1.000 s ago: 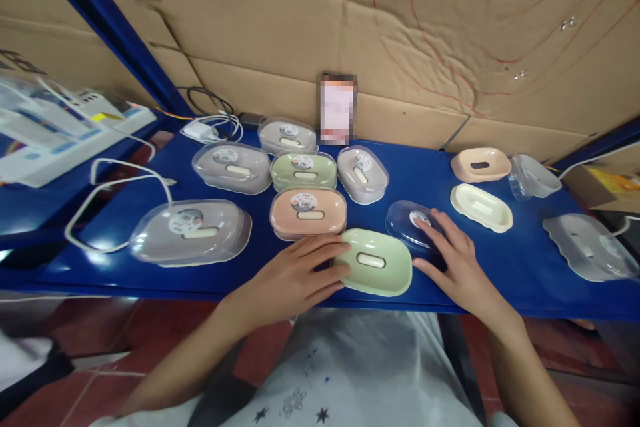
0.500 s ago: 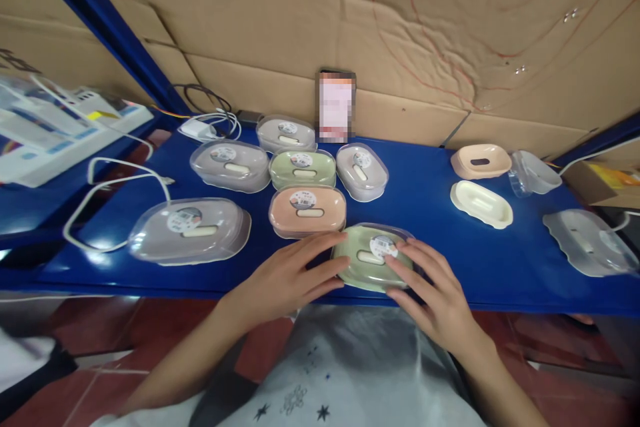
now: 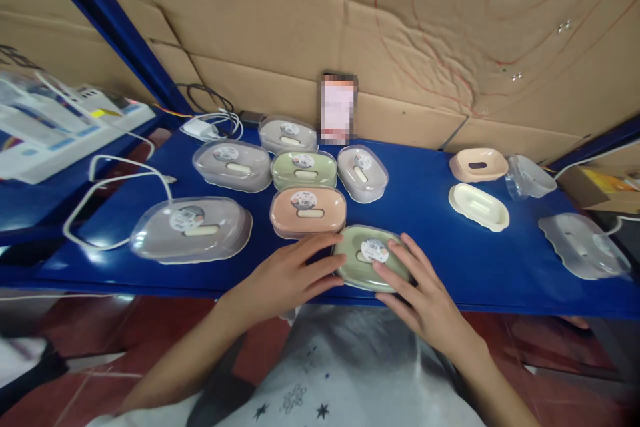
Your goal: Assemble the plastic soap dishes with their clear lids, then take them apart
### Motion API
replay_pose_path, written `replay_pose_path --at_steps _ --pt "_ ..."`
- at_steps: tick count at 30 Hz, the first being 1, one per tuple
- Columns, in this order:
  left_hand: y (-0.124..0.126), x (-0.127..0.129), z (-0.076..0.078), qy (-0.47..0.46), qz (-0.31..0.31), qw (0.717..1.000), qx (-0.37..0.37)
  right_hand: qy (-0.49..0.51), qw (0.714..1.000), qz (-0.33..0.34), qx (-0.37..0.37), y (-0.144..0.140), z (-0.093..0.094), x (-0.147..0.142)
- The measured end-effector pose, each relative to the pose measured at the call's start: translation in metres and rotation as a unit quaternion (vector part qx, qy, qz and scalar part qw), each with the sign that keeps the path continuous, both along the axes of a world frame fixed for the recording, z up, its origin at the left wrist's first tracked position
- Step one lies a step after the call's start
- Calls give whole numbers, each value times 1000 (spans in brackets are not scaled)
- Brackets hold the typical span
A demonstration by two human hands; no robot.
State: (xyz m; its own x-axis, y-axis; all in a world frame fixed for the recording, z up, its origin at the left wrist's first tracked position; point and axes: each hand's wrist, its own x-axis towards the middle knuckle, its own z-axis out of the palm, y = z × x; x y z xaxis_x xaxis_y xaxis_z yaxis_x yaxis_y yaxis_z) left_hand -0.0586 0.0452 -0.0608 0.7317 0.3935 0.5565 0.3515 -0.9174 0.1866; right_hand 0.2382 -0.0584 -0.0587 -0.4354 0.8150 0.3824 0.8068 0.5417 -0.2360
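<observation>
Left hand (image 3: 287, 273): lies flat at the near edge of the blue surface (image 3: 435, 213); fingers stretched out, their tips against the left end of the green soap box (image 3: 371, 265); grip wide, nothing enclosed
Right hand (image 3: 425, 297): rests over the right end of the same box; fingers spread on its clear lid (image 3: 373, 240), one fingertip beside the round sticker (image 3: 375, 250); grip wide, pressing rather than clasping
Green soap box: sits at the near edge of the surface, between the two hands, lid on top; just in front of the pink soap box (image 3: 308, 211)
Behind it: a second green lidded box (image 3: 303, 169) and grey lidded boxes around it; a large grey lidded box (image 3: 191, 229) well to the left
Right side: a cream tray (image 3: 479, 207) and a peach tray (image 3: 479, 165) without lids, well apart from the hands; a loose clear lid (image 3: 583, 245) further right
Backdrop: cardboard wall (image 3: 350, 20); a white cable (image 3: 113, 170) looped on the left
</observation>
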Motion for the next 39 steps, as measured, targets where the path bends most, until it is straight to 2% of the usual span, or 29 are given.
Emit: replay_pose_path --at_steps 4,7,9,11,15,18,20,22,24,27,29,30,32,34,36,37,39 --pt "0 0 -2 28 -9 1000 -3 -20 999 -25 10 -6 1 21" --pt "0 0 -2 32 -2 999 14 -49 991 -119 43 -6 1 52" --pt "0 1 -2 26 -6 999 17 -76 978 -181 63 4 3 74" --pt "0 2 -2 22 -14 1000 12 -110 969 -210 71 25 6 93" --pt "2 2 -3 16 -21 1000 -9 -155 964 -206 67 92 15 106" --pt "3 1 -3 13 -20 999 -23 -133 974 -176 58 133 22 102" --pt "3 1 -2 12 -22 999 -26 -93 981 -161 50 144 25 103" --pt "3 1 -1 13 -24 999 -25 -62 982 -170 49 142 29 113" --pt "3 1 0 14 -29 999 -22 -68 973 -213 50 129 29 129" --pt "3 2 1 18 -35 999 -17 -130 939 -317 35 102 23 153" --pt "3 3 2 22 -34 999 -19 -163 923 -349 18 84 16 155" --pt "3 3 2 23 -32 999 -20 -168 923 -346 11 76 14 150" --pt "3 4 2 23 -29 999 -23 -138 943 -303 -9 61 12 132" --pt "3 5 2 22 -28 999 -23 -60 972 -223 -41 51 19 112" --pt "3 5 2 22 -27 999 -18 15 986 -158 -52 51 31 101" --pt "3 5 2 23 -26 999 -13 31 987 -150 -39 56 37 102" --pt "2 5 2 31 -28 999 0 -6 981 -193 14 74 46 117"
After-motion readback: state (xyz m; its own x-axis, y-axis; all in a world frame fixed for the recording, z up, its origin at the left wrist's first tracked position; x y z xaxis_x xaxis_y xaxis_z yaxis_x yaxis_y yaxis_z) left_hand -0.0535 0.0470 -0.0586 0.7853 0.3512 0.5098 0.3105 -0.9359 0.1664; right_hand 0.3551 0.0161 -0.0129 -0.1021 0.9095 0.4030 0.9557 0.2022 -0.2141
